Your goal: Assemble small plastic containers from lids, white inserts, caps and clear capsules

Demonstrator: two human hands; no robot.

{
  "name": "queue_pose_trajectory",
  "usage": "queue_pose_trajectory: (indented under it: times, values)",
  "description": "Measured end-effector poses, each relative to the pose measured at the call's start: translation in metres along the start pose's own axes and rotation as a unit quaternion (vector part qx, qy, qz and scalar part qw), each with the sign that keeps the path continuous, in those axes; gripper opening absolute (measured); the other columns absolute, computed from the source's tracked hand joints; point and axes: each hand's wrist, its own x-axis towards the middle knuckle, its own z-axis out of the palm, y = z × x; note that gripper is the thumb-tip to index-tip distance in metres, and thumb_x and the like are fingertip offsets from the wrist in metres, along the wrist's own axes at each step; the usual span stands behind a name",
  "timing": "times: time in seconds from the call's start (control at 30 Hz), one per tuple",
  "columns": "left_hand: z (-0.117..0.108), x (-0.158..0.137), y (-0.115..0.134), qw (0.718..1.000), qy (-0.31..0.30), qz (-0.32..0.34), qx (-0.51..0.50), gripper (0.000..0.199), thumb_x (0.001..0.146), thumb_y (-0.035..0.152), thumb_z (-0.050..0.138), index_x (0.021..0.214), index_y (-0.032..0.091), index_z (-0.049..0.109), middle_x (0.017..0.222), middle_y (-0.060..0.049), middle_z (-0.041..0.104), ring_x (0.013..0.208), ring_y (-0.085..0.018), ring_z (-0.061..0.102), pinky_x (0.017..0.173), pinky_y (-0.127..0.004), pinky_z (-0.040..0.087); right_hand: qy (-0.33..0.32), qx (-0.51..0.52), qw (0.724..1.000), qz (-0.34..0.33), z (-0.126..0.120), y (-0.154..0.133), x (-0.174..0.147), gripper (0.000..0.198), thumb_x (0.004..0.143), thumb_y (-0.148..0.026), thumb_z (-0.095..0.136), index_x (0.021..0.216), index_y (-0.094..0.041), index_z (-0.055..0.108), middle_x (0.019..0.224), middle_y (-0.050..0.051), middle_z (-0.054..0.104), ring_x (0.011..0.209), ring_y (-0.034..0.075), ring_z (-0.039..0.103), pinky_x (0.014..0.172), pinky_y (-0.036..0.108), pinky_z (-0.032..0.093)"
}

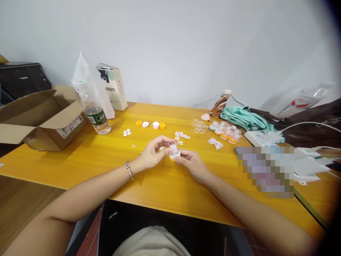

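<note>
Between my two hands, above the front middle of the table, is a small clear plastic container with white pieces showing inside and a yellow edge at its bottom. My left hand pinches its upper part from the left. From the right, the fingers of my right hand close around its lower part. Just beyond my hands lie several white cut-out plastic pieces. Round yellow and white caps stand farther back, and small white discs lie to the left.
Clear rings, assembled clear containers and more white cut-outs lie at right. A cardboard box and a water bottle stand left. Behind the containers are a brown drink bottle and teal cloth; a power strip sits far right.
</note>
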Motion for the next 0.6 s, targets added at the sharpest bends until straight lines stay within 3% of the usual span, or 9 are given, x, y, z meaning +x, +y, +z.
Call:
queue_pose_trajectory:
  times: [0.27, 0.47, 0.53, 0.6]
  values:
    - [-0.005, 0.001, 0.001, 0.999, -0.039, 0.002, 0.028, 0.018, 0.078, 0.023, 0.057, 0.094, 0.014, 0.055, 0.098, -0.009, 0.061, 0.089, -0.014, 0.057, 0.082, -0.029, 0.045, -0.027, -0.056, 0.998, -0.011, 0.000, -0.001, -0.003, 0.025, 0.069, -0.036, 0.064, 0.084, -0.017, 0.066, 0.075, 0.001, 0.062, 0.069, 0.014, 0.052, 0.068, 0.027, 0.040]
    - [0.007, -0.004, -0.001, 0.991, 0.081, -0.006, 0.107, 0.021, 0.070, 0.027, 0.065, 0.078, 0.014, 0.051, 0.080, -0.003, 0.060, 0.073, -0.011, 0.053, 0.073, -0.026, 0.043, 0.030, -0.191, 0.979, -0.068, 0.000, 0.001, -0.002, 0.020, 0.070, -0.035, 0.062, 0.080, -0.017, 0.065, 0.067, -0.001, 0.056, 0.063, 0.012, 0.047, 0.062, 0.025, 0.038]
    - [0.007, -0.003, 0.000, 0.995, 0.068, -0.019, 0.068, 0.020, 0.072, 0.027, 0.064, 0.080, 0.014, 0.052, 0.082, -0.003, 0.060, 0.076, -0.011, 0.054, 0.074, -0.026, 0.042, 0.025, -0.154, 0.986, -0.055, 0.000, 0.001, -0.002, 0.021, 0.069, -0.036, 0.062, 0.078, -0.017, 0.064, 0.066, -0.002, 0.055, 0.061, 0.011, 0.046, 0.061, 0.025, 0.037]
    - [0.003, 0.000, 0.002, 0.999, 0.010, -0.039, -0.012, 0.020, 0.074, 0.026, 0.062, 0.087, 0.014, 0.054, 0.089, -0.005, 0.060, 0.081, -0.012, 0.055, 0.075, -0.026, 0.042, -0.002, -0.089, 0.996, -0.030, 0.000, 0.001, -0.002, 0.023, 0.068, -0.038, 0.063, 0.075, -0.016, 0.063, 0.065, -0.002, 0.055, 0.059, 0.010, 0.046, 0.060, 0.025, 0.037]
